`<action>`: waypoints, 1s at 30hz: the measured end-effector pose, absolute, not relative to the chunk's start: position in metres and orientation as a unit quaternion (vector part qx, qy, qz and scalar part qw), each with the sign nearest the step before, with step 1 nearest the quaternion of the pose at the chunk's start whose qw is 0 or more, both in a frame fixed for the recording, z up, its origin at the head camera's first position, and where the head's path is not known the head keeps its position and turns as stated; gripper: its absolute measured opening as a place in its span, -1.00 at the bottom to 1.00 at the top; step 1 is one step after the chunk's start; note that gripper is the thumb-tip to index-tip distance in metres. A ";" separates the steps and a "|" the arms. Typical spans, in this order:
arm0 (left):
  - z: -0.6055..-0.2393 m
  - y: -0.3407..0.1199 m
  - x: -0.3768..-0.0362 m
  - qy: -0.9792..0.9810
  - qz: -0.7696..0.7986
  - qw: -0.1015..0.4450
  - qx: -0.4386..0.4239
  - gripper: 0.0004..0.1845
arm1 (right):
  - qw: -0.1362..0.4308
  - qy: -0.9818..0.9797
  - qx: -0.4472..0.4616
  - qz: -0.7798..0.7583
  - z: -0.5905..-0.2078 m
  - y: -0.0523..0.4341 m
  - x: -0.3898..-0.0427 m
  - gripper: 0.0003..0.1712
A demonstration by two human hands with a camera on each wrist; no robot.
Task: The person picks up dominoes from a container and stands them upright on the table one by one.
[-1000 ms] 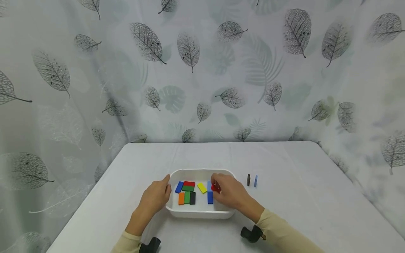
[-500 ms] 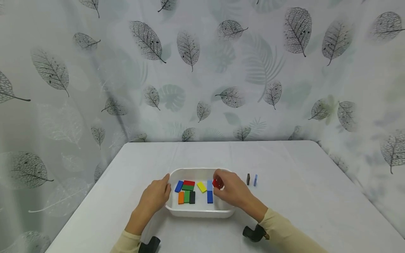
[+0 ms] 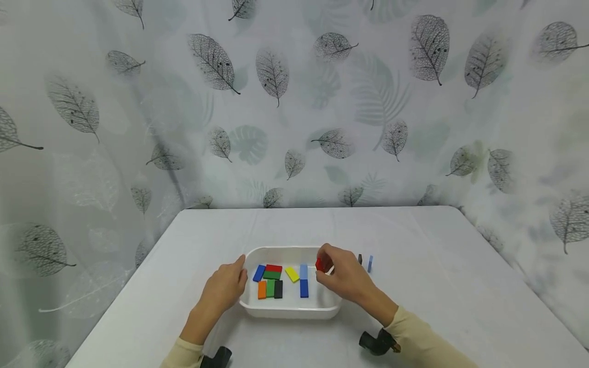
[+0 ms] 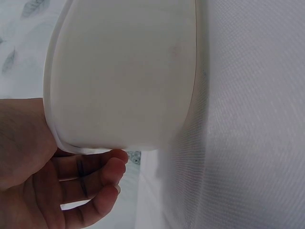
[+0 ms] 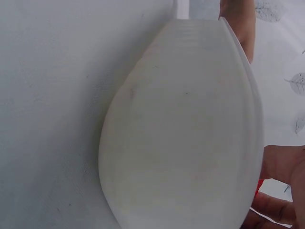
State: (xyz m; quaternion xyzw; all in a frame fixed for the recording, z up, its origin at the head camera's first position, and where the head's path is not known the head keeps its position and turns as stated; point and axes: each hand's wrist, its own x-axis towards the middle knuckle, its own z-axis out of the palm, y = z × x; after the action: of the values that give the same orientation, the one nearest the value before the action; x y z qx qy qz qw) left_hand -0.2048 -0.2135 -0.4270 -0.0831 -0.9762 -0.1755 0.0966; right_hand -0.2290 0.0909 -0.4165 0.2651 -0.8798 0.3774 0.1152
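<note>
Right hand (image 3: 342, 273): fingertips pinch a red block (image 3: 319, 265) above the right end of the white tray (image 3: 290, 311).
Left hand (image 3: 226, 286): fingers relaxed, resting against the tray's left rim.
Tray contents: blue, red, green, orange, black, yellow and light blue blocks lying flat.
Table (image 3: 437, 286): a dark block (image 3: 360, 258) and a light blue block (image 3: 370, 263) stand upright right of the tray.

Both forearms, in cream sleeves, reach forward. The left hand (image 3: 226, 286) lies relaxed, fingers loosely extended, thumb pointing up. The right hand (image 3: 341, 275) is raised slightly, thumb and fingertips pinched together, knuckles arched.
</note>
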 end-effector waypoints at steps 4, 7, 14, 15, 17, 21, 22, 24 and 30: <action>-0.426 -0.212 -0.206 -0.975 -0.179 0.096 -0.085 -0.53 | 0.118 -0.883 0.252 0.378 -0.415 0.095 -0.228 -0.70; -0.427 -0.212 -0.206 -0.976 -0.181 0.088 -0.082 -0.52 | 0.116 -0.883 0.248 0.381 -0.415 0.099 -0.227 -0.70; -0.426 -0.212 -0.203 -0.976 -0.184 0.089 -0.078 -0.52 | 0.127 -0.873 0.261 0.391 -0.411 0.109 -0.229 -0.69; -0.425 -0.213 -0.202 -0.976 -0.184 0.091 -0.078 -0.53 | 0.128 -0.873 0.260 0.391 -0.411 0.110 -0.229 -0.69; -0.425 -0.214 -0.202 -0.976 -0.183 0.091 -0.078 -0.53 | 0.130 -0.875 0.256 0.391 -0.409 0.113 -0.230 -0.70; -0.426 -0.214 -0.202 -0.976 -0.183 0.091 -0.075 -0.53 | 0.134 -0.875 0.251 0.391 -0.408 0.118 -0.231 -0.71; -0.426 -0.214 -0.202 -0.976 -0.182 0.090 -0.074 -0.53 | 0.136 -0.875 0.251 0.391 -0.407 0.119 -0.231 -0.71; -0.426 -0.214 -0.202 -0.977 -0.179 0.089 -0.072 -0.53 | 0.140 -0.873 0.251 0.393 -0.407 0.121 -0.230 -0.72; -0.426 -0.214 -0.201 -0.977 -0.177 0.092 -0.072 -0.53 | 0.147 -0.877 0.241 0.389 -0.407 0.127 -0.228 -0.71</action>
State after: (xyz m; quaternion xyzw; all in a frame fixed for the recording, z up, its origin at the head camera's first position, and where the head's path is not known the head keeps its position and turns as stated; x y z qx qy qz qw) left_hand -0.2014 -0.2139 -0.4265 -0.0716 -0.9772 -0.1774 0.0921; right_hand -0.2278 0.1272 -0.4068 0.2408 -0.8770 0.3889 0.1472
